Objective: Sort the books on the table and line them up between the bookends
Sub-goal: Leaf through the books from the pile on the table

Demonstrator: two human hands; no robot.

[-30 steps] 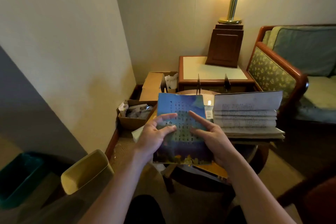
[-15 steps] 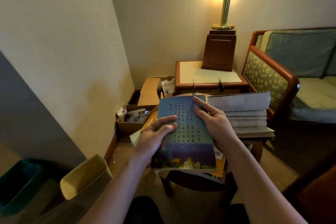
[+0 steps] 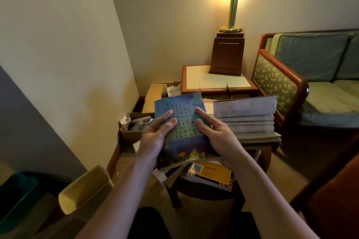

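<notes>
I hold a thin blue book (image 3: 184, 122) with rows of dark characters above the round table (image 3: 264, 158). My left hand (image 3: 157, 134) grips its left edge, thumb on the cover. My right hand (image 3: 215, 134) holds the right edge, thumb and forefinger lying on the cover. Under the blue book lie a yellow book (image 3: 211, 174) and other loose books. A stack of books (image 3: 246, 122) sits to the right, its top one (image 3: 244, 107) raised open. Two dark bookends (image 3: 227, 90) stand upright behind, near the table's far edge; the left one (image 3: 199, 88) is thin.
A square side table (image 3: 196, 77) with a lamp base (image 3: 227, 54) stands behind. Cardboard boxes (image 3: 132, 132) with paper sit at the left by the wall. A sofa (image 3: 310, 75) is at the right. A beige bin (image 3: 85, 188) and a teal bin (image 3: 15, 196) stand lower left.
My right hand slid from the blue book's top right corner down to its right edge, and the book tilted slightly. The camera view shifted a little.
</notes>
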